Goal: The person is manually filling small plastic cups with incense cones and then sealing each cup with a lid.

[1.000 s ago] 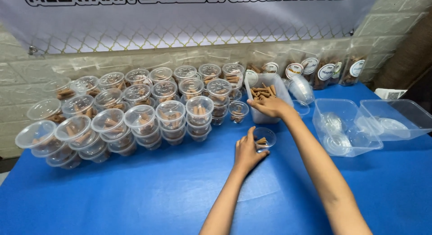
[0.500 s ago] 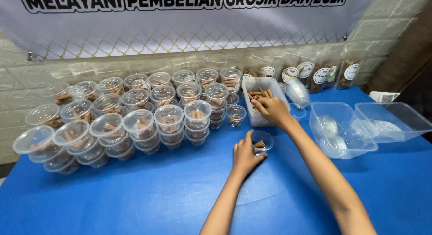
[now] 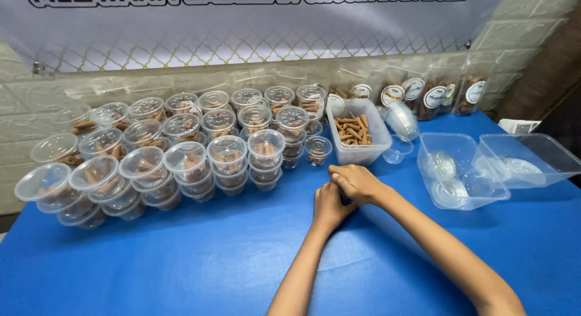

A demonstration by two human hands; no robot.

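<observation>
head view: left hand (image 3: pixel 328 206) & right hand (image 3: pixel 358 183) pressed together over the blue bench (image 3: pixel 181 261), right on top, fingers curled; whatever's between them is hidden, can't tell if they're gripping anything. just behind sits a clear tub (image 3: pixel 358 132) w/ brown sticks. stacked lidded cups (image 3: pixel 181 149) to the left, tray of lids (image 3: pixel 460 171) to the right.

A blue tabletop (image 3: pixel 181 261) is covered left of the fingers (image 3: pixel 348 184) by stacked lidded cups (image 3: pixel 181 152); clear tubs (image 3: pixel 466 171) are set right.
</observation>
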